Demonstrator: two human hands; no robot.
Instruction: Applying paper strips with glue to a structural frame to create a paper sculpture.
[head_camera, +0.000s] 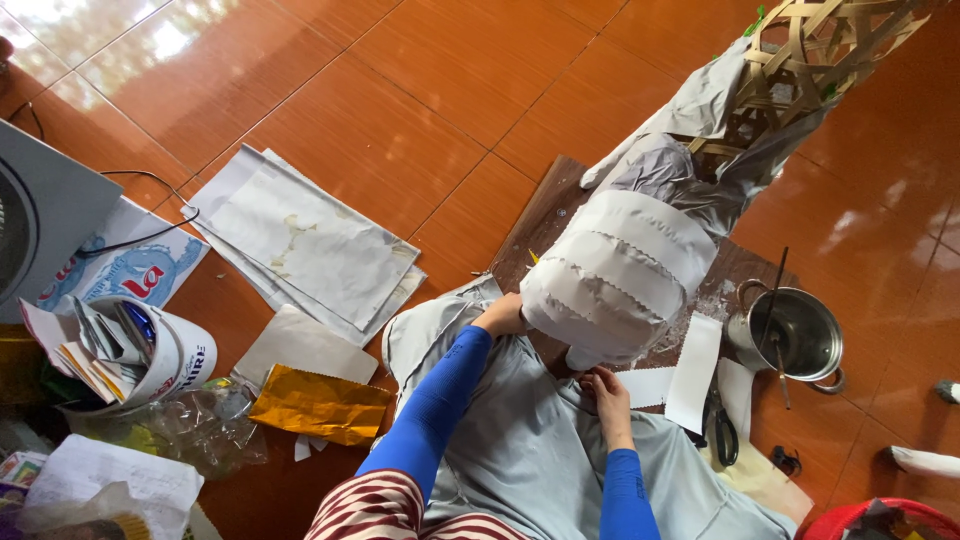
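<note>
paper-covered form (622, 275), left hand (503, 317) bracing, right hand (607, 388) pinching edge

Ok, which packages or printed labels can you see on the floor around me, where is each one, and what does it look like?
Flat printed bag: far left, under a black cable; white with blue and red print.
White tub: left, tipped on its side, dark lettering, stuffed with paper scraps.
Gold foil sheet: beside the left arm's blue sleeve, crumpled, unprinted.
Small printed packet: bottom-left corner, partly cut off.
</note>
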